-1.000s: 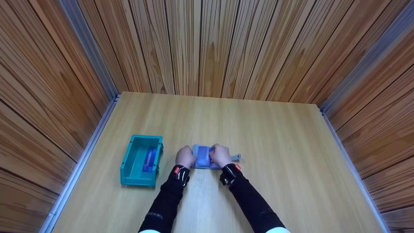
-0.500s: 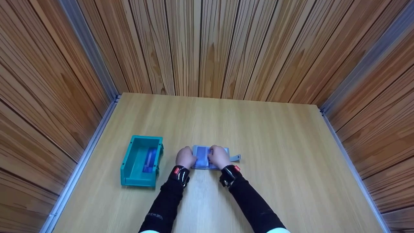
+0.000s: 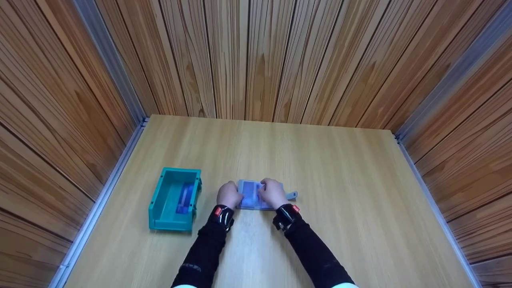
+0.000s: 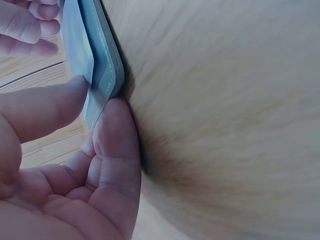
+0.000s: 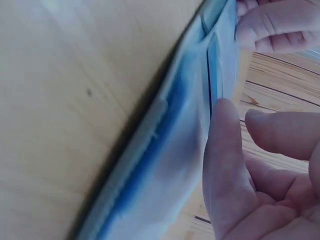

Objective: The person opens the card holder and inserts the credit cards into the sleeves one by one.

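A light blue card holder point(image 3: 253, 195) lies open on the wooden table point(image 3: 340, 208), just in front of the person and slightly left of the table's middle, with both hands on it. The left hand point(image 3: 229, 195) sits at the holder's left edge; in the left wrist view its thumb point(image 4: 45, 107) and a finger point(image 4: 117, 150) are curled round that edge and pinch it, the finger resting against the table where the stitched cover point(image 4: 107, 55) meets the wood. The right hand point(image 3: 273, 193) covers the holder's right part; in the right wrist view one finger point(image 5: 222, 150) presses on a clear plastic sleeve point(image 5: 220, 60) inside the holder, while the other fingers point(image 5: 285, 132) hover bent just above, so the hand is partly curled, touching rather than clearly gripping. The left hand's fingertips point(image 5: 270, 25) show at the far end of the holder in that same view. A small grey-blue closure tab point(image 3: 292, 195) sticks out from the holder's right side, beyond the right hand. To the left, near the left hand but apart from it, stands a teal plastic bin point(image 3: 158, 200) with a blue card point(image 3: 184, 198) lying inside it. Both forearms wear black sleeves point(image 3: 208, 248), and each wrist carries a black band with a red mark point(image 3: 218, 211). Wooden plank walls point(image 3: 256, 56) enclose the table on three sides.
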Demonstrator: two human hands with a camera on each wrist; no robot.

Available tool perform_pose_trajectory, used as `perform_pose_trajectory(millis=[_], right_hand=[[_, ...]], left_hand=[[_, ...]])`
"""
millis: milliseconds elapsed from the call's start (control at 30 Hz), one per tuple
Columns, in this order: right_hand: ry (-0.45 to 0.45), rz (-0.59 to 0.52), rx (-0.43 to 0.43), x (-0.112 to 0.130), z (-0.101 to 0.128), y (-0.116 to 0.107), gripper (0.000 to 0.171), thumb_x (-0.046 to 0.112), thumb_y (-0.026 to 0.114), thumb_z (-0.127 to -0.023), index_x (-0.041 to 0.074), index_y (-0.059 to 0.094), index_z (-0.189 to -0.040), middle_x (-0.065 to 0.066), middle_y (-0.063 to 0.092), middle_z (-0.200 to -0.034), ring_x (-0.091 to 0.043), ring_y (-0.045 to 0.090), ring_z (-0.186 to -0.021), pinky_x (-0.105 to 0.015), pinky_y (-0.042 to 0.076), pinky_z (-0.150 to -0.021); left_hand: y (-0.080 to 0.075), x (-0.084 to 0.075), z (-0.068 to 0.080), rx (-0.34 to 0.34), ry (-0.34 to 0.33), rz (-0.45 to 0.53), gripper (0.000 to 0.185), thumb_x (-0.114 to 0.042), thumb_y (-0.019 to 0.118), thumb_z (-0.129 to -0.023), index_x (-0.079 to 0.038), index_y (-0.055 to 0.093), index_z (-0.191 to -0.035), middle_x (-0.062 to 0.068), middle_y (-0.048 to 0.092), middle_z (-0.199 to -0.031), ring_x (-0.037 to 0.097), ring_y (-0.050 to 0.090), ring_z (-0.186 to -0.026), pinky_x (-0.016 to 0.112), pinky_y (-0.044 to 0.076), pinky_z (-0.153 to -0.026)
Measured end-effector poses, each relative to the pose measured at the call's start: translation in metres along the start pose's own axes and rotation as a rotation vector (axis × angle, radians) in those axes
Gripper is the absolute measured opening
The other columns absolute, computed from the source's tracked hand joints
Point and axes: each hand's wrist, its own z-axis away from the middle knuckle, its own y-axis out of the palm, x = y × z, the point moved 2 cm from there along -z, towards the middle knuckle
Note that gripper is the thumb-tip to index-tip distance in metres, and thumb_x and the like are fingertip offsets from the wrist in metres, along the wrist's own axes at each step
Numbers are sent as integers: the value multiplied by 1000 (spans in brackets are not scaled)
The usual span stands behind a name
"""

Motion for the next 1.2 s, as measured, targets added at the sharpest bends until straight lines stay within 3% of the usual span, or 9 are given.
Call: perform_pose_trajectory(millis=[400,800,1200], right_hand=[[9,70,-118,-11,0,-30,23,4,67,-88,-8,66,-108,-7,63,-80,-22,59,-73,-37,50,-70],[47,45,-151,-28,-3,-38,20,4,67,-86,-8,65,-103,-7,62,-79,-24,60,-75,-38,50,-71],[96,155,-125,-34,-2,-45,21,10,70,-86,-5,65,-99,-15,63,-88,-31,61,-84,-43,49,-77]], left_hand=[[0,1,-1,5,0,2,23,-6,79,-75,-3,56,-75,4,55,-71,23,54,-71,39,46,-69],[3,1,0,-5,2,36,22,-3,76,-74,-4,54,-73,3,51,-70,22,50,-69,38,44,-65],[2,1,2,-21,16,20,22,-7,80,-74,-2,59,-78,6,58,-73,26,57,-74,41,47,-71]])
